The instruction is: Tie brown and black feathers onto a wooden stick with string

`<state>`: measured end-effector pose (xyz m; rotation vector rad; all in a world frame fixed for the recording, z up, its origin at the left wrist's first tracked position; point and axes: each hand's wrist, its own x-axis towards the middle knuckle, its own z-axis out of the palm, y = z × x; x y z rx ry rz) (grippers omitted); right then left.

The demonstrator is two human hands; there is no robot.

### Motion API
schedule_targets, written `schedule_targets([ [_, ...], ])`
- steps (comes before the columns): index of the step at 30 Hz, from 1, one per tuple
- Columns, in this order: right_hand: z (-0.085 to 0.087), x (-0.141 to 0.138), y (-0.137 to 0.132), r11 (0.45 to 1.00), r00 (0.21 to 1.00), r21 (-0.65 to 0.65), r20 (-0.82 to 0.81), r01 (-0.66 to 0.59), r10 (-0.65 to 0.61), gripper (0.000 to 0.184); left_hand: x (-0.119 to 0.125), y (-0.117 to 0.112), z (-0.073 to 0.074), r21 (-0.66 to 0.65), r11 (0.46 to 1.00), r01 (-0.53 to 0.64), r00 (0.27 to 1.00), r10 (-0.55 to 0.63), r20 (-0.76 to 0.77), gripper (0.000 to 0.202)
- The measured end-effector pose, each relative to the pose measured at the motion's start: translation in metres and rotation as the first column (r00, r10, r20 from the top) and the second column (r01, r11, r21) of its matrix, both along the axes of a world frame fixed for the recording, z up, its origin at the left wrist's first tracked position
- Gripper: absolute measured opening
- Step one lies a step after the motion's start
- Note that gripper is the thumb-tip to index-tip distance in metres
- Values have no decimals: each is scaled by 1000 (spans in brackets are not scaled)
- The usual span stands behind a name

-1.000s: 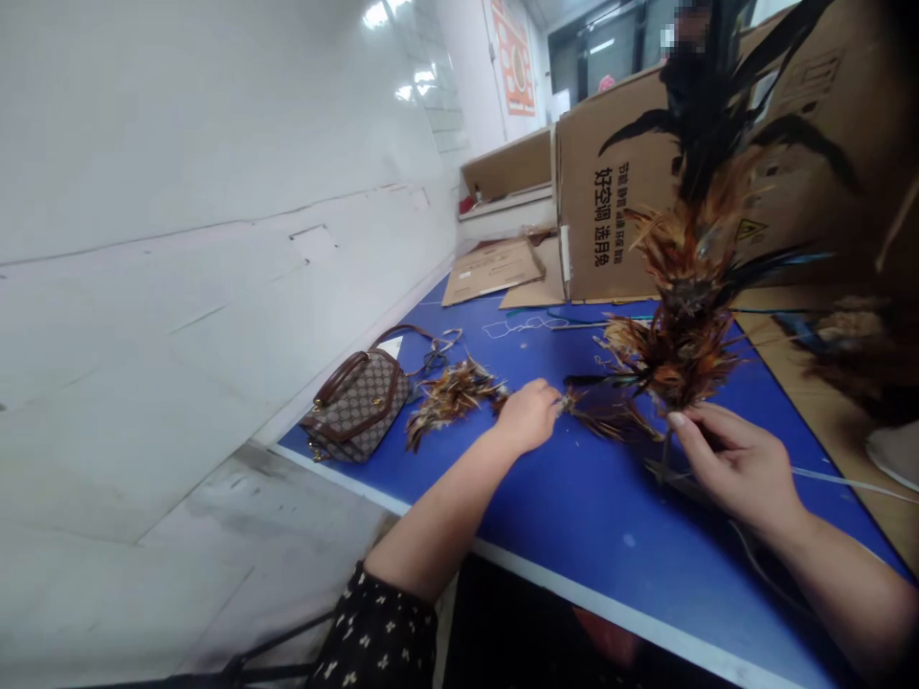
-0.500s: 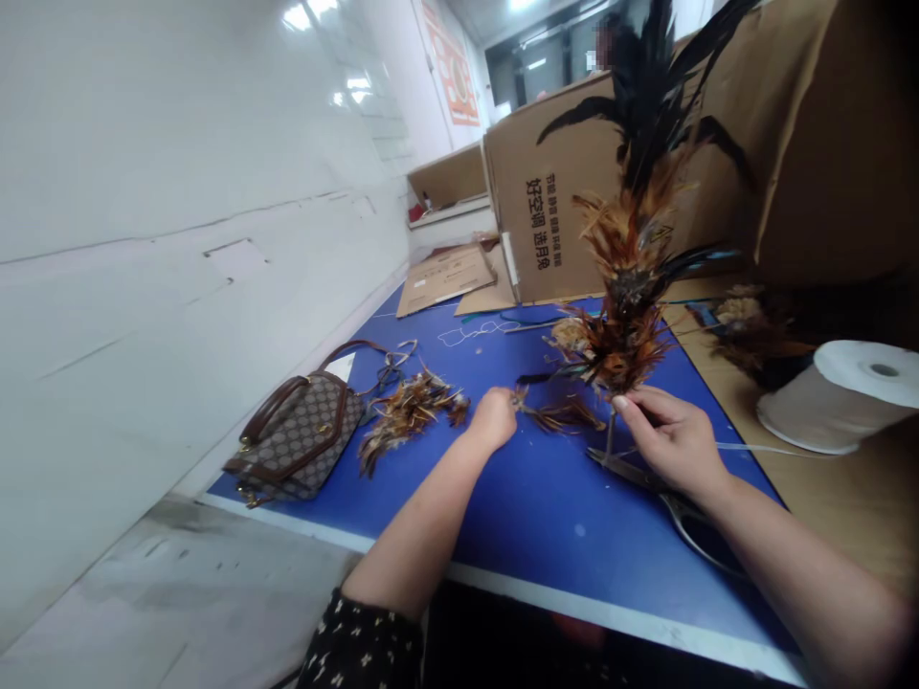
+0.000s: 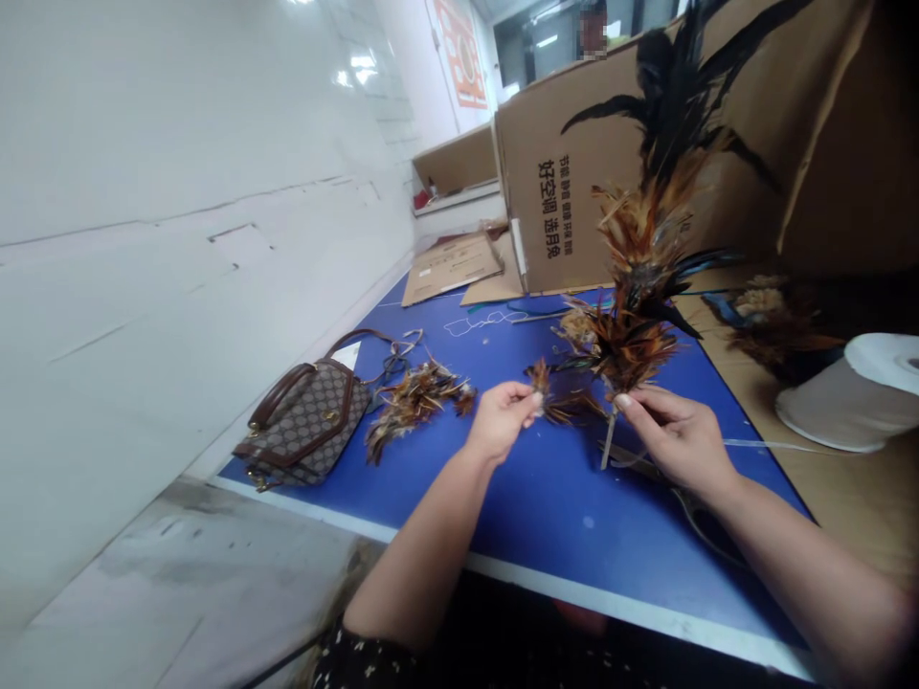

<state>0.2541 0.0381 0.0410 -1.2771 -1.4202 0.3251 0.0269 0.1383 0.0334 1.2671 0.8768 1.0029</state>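
My right hand [image 3: 675, 435] is closed on the stem of a tall feather bundle [image 3: 642, 258], brown and orange low down with long black plumes on top, held upright over the blue table [image 3: 546, 517]. My left hand [image 3: 499, 419] pinches a small brown feather [image 3: 540, 378], lifted just off the table beside the bundle. A few loose feathers [image 3: 571, 407] lie between my hands. A larger heap of brown feathers [image 3: 413, 400] lies to the left of my left hand.
A patterned handbag [image 3: 302, 426] sits at the table's left corner by the white wall. Cardboard boxes [image 3: 567, 182] stand at the back. A white spool of ribbon [image 3: 854, 392] and more feathers [image 3: 772, 321] rest on the right. Scissors [image 3: 646, 469] lie under my right hand.
My left hand has lifted a small feather off the table and drawn it toward the bundle. My right hand keeps the bundle upright, shifted slightly right.
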Motion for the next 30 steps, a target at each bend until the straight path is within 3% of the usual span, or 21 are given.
schedule_targets([
  [4,-2,-4,-1,999,1000,-24,7,-25,26,34,23,-25,4,-102,993,58,991,-45,128,42],
  [7,-6,0,1,1000,1000,-22,17,4,-3,31,35,-38,1,-106,991,82,993,-72,96,42],
  [12,-11,10,1,997,997,-16,22,74,-74,28,28,-35,-15,30,998,62,988,-58,-140,29],
  [15,-11,13,1,990,991,-52,35,134,-133,31,7,-21,-22,83,990,111,944,-79,-321,18],
  [17,-11,14,1,981,984,-86,34,175,-172,33,-8,-11,-22,179,977,113,893,-21,-450,16],
  [20,-10,12,1,981,986,-99,19,167,-166,31,-21,2,-15,444,886,135,765,191,-614,25],
  [22,-9,10,1,986,989,-73,8,150,-150,29,-20,8,-9,544,801,250,677,258,-690,26],
  [26,-10,9,5,985,986,-28,3,169,-169,31,6,15,-7,540,649,536,516,254,-818,30],
  [28,-9,10,6,985,985,-27,11,172,-172,31,25,14,-8,507,609,610,437,275,-856,40],
  [30,-9,11,5,986,986,-24,25,163,-162,30,44,13,-11,484,606,631,386,296,-874,51],
])
